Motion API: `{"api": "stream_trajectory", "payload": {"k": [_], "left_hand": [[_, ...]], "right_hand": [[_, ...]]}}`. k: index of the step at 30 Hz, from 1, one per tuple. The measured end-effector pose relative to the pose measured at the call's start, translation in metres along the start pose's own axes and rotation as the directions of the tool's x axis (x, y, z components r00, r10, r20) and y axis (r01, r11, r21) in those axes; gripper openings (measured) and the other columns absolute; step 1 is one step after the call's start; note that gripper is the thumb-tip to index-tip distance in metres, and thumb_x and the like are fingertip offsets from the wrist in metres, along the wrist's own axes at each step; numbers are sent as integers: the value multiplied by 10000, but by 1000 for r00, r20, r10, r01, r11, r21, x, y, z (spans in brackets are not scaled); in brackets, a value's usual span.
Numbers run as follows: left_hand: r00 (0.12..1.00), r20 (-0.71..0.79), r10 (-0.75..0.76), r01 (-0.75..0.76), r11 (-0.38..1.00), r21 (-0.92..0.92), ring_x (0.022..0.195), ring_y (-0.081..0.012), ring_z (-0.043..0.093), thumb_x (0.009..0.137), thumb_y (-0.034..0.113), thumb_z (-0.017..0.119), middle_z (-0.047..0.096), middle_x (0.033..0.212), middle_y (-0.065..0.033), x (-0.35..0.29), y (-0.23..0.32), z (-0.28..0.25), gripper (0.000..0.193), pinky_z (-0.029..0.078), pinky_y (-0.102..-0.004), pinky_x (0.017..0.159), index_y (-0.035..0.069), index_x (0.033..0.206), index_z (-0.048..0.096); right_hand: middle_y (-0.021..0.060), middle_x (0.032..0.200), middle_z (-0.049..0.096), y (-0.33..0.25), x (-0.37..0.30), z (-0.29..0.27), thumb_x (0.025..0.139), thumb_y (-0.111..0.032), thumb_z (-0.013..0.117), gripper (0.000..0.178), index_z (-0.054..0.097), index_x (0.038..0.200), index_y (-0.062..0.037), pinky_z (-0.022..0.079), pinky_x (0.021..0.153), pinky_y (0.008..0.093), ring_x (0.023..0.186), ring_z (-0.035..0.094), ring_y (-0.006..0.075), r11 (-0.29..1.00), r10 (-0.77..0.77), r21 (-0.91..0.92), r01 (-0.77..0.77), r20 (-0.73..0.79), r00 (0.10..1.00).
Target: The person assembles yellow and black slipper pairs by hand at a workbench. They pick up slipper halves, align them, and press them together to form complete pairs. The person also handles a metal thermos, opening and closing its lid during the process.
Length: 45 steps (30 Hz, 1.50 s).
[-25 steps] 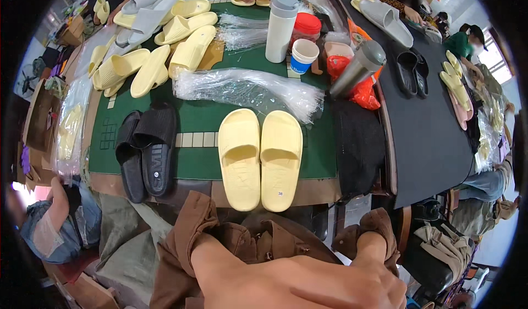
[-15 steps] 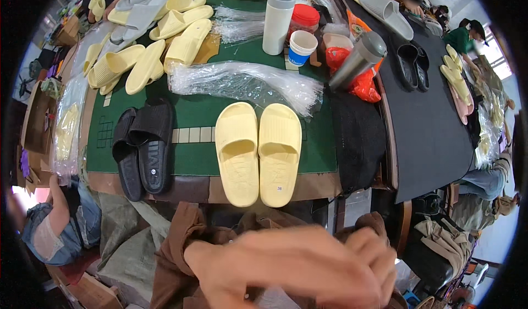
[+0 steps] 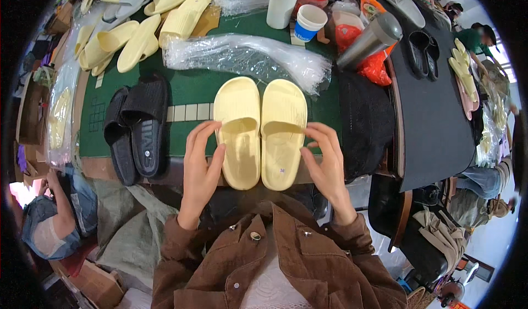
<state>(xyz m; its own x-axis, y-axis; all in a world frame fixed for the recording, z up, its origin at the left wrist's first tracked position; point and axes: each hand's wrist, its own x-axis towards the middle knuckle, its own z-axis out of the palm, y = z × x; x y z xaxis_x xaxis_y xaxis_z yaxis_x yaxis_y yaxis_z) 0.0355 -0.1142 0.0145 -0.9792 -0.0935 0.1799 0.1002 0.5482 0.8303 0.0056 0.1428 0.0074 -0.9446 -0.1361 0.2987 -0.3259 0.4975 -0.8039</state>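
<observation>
A pair of pale yellow slide slippers lies side by side at the table's near edge, soles down, toes pointing away from me. Beside the outer edge of the left slipper is my left hand, thumb and fingers apart, fingertips at the strap's side. My right hand mirrors it at the right slipper, its fingers spread and the tips close to the outer edge. Whether the fingertips press on the slippers I cannot tell. To the left rests a pair of black slide slippers, partly overlapping.
Beyond the yellow pair lies a bundle of clear plastic bags. More yellow slippers and grey ones crowd the far left. A white bottle, a paper cup and a steel flask stand at the back right. Other people sit around.
Both hands have moved apart from in front of my body and reached forward to either side of the yellow slippers. The view has shifted slightly, and the slippers stay paired.
</observation>
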Motion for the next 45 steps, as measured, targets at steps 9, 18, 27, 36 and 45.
{"api": "stream_trajectory", "payload": {"k": [9, 18, 27, 36, 45], "left_hand": [[991, -49, 122, -111, 977, 184, 1373, -382, 395, 925, 12, 578, 452, 1417, -192, 3, -23, 29, 373, 355, -447, 1110, 31, 1297, 561], [973, -129, 189, -163, 969, 188, 1119, -337, 555, 859, -77, 584, 561, 1197, -161, -17, -17, 25, 325, 446, -408, 973, 11, 1169, 620], [988, 82, 133, -152, 937, 315, 969, -308, 560, 796, -7, 661, 577, 1104, -115, -46, -9, 44, 403, 438, -407, 836, 84, 1189, 647], [991, 71, 117, -134, 938, 318, 1147, -384, 514, 829, 40, 647, 536, 1244, -200, -24, -6, 51, 551, 423, -459, 970, -43, 1351, 489], [984, 171, 40, -103, 921, 376, 1378, -485, 305, 853, 320, 720, 362, 1450, -322, -17, -9, 72, 825, 236, -535, 1158, -131, 1424, 331]], "right_hand": [[107, 1042, 636, 10, -7, 17, 809, -4, 693, 225, 653, 1028, -36, 528, 782, 408, 917, 629, 314, 958, -211, -140, 250, 247, 946], [111, 1090, 606, 3, -13, 27, 820, -72, 710, 232, 632, 1037, -46, 533, 767, 411, 939, 637, 327, 952, -231, -66, 298, 481, 846], [110, 960, 645, 9, -21, 35, 837, -57, 707, 152, 634, 969, -35, 539, 730, 417, 842, 659, 332, 965, -204, -75, 252, 387, 899], [117, 974, 645, 9, -11, 42, 824, -27, 698, 183, 631, 994, -19, 548, 738, 399, 850, 657, 319, 940, -248, -182, 288, 214, 945], [193, 1202, 605, 16, -11, 43, 803, 39, 642, 434, 572, 1230, 17, 503, 941, 448, 1085, 608, 394, 931, -223, -225, 286, 271, 937]]}}
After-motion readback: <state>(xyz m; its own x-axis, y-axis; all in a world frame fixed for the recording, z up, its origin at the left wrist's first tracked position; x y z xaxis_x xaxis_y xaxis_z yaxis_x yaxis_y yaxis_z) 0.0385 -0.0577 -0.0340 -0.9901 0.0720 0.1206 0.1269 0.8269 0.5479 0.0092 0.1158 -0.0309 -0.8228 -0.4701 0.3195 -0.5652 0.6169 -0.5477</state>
